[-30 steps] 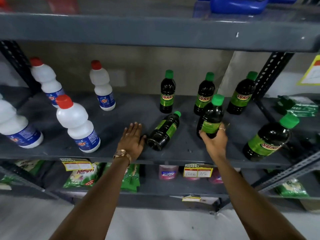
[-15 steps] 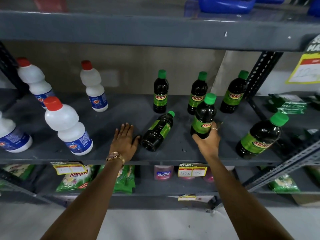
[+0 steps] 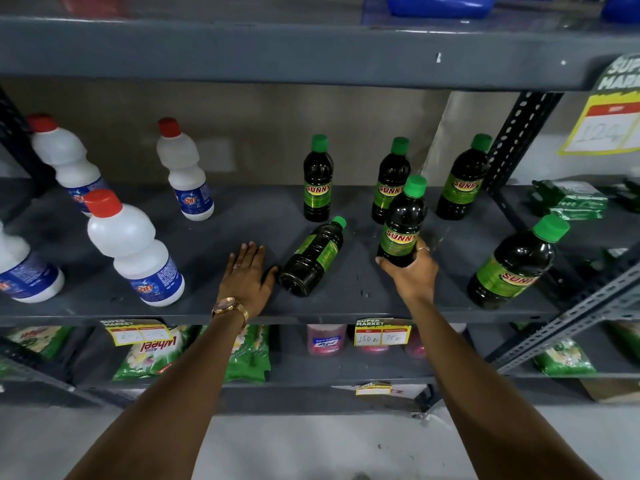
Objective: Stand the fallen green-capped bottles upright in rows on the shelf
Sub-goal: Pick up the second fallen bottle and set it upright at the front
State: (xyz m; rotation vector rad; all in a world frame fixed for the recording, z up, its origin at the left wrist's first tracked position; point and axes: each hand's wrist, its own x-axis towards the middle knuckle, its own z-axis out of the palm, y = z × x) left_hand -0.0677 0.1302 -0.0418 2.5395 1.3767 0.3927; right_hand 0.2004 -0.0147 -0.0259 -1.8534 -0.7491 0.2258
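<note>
Right grip (image 3: 410, 271) clasps upright bottle (image 3: 401, 223); fallen bottle (image 3: 313, 259) leftward.

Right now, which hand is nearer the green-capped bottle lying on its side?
Left. The left hand lies flat on the shelf just left of the fallen bottle, thumb at its base. The right hand is further right, gripping another bottle by its base.

Dark glossy plastic on the gripped bottle (image 3: 401, 223), smooth, with a shiny green label and a matt green plastic cap. Same gloss on the fallen bottle (image 3: 313, 261) left of the grip. Matt grey painted metal for the shelf (image 3: 207, 237) beneath, faintly scuffed. Further left, satin white plastic bottles (image 3: 135, 251) with red caps. Below the grip, paper price tags (image 3: 382, 336), matt.
</note>
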